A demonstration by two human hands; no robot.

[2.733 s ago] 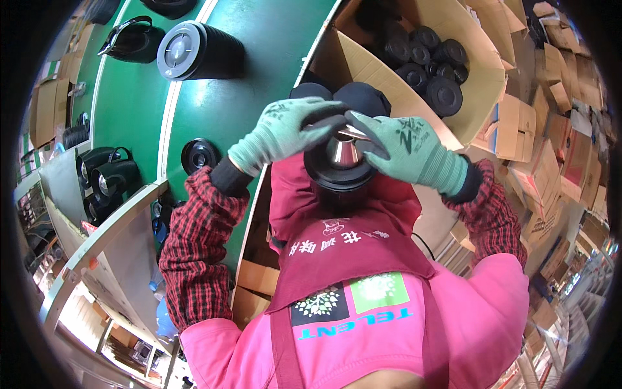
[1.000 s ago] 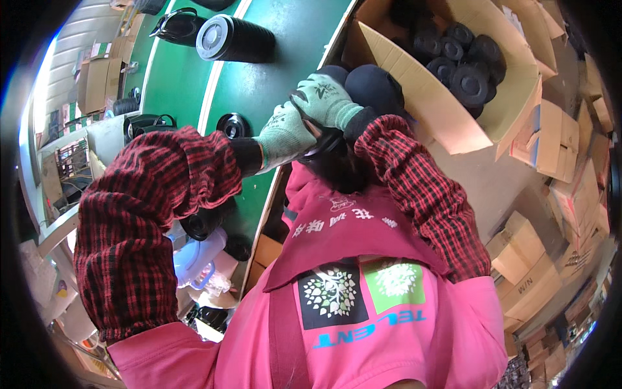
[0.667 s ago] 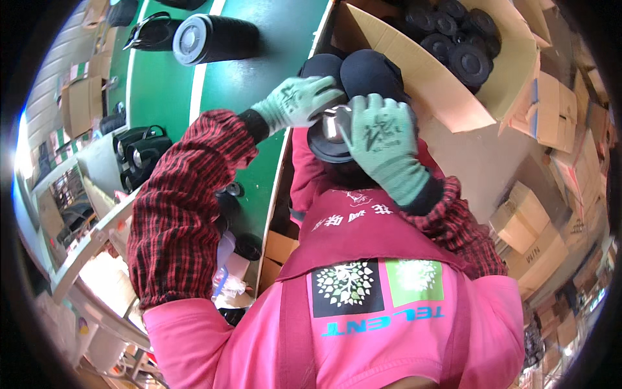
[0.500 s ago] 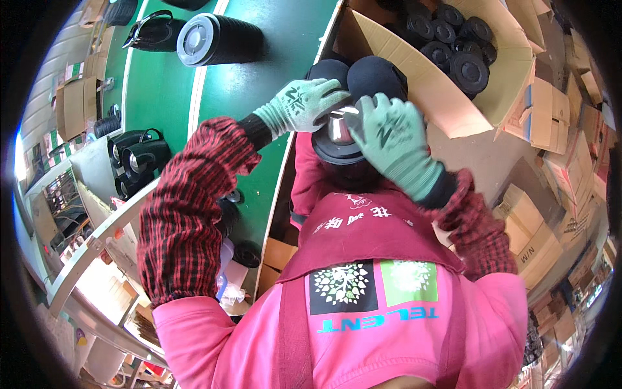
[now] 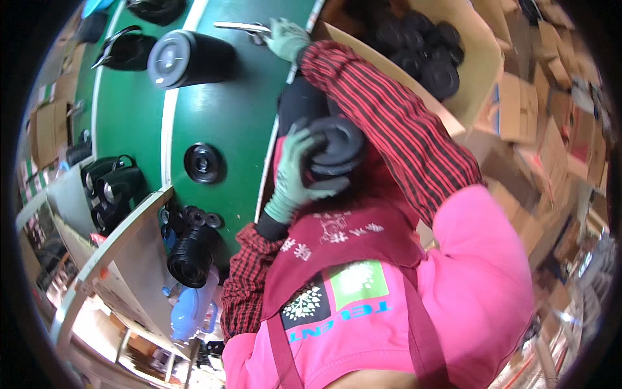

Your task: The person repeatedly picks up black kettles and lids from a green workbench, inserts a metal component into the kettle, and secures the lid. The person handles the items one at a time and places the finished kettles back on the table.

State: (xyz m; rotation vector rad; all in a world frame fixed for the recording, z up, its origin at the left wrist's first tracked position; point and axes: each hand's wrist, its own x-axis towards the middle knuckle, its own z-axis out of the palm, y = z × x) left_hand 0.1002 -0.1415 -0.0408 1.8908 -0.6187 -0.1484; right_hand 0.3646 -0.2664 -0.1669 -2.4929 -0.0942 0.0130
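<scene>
On my lap, my left hand [image 5: 293,174] in a pale green glove is closed around a round black plastic part [image 5: 338,144], which looks like several stacked discs. My right arm stretches across to the green bench. There my right hand [image 5: 289,40], also gloved, has its fingers closed at the end of a slim silver tool [image 5: 241,26]; its exact kind I cannot make out. Left of the tool, a stack of black discs [image 5: 210,59] lies on its side. A single black ring-shaped lid [image 5: 203,163] rests flat on the bench, left of my left hand.
A cardboard box [image 5: 483,71] of black round parts stands at the right. Black kettle-like jugs [image 5: 129,50] are at the far left of the bench. Nearer are a ribbed black stack [image 5: 192,256] and a bluish plastic jug [image 5: 194,310]. Several cartons [image 5: 518,107] crowd the right side.
My right hand has left the black part and reached forward to the silver tool on the bench. My left hand has moved down and now grips the part's side. The view has shifted.
</scene>
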